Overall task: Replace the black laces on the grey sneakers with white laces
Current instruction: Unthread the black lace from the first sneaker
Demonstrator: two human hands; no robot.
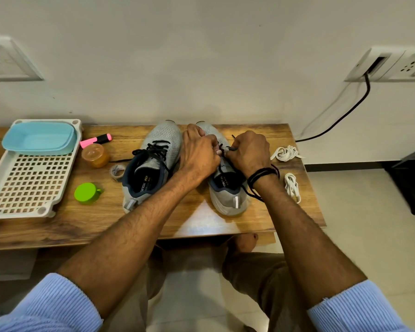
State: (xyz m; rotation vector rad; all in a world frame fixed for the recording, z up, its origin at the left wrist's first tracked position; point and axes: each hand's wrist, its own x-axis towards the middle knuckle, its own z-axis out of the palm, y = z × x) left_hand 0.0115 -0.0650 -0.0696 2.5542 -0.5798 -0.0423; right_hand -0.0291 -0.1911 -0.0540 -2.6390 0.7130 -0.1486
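Two grey sneakers stand side by side on the wooden table (201, 221), toes toward the wall. The left sneaker (151, 164) still carries its black lace (156, 149), threaded and untied. Over the right sneaker (228, 188) both my hands work at the eyelets. My left hand (199, 152) holds the shoe's upper with curled fingers. My right hand (249, 152) pinches the black lace (230, 148) of that shoe; a loose stretch of it trails by my right wrist. Two bundled white laces (285, 153) (292, 186) lie to the right of the shoes.
At the left stand a white perforated tray (29, 185) with a blue tub (40, 137) on it, a pink highlighter (96, 140), an orange jar (95, 155), a tape roll (117, 171) and a green cap (86, 192). A black cable (340, 118) hangs from the wall socket.
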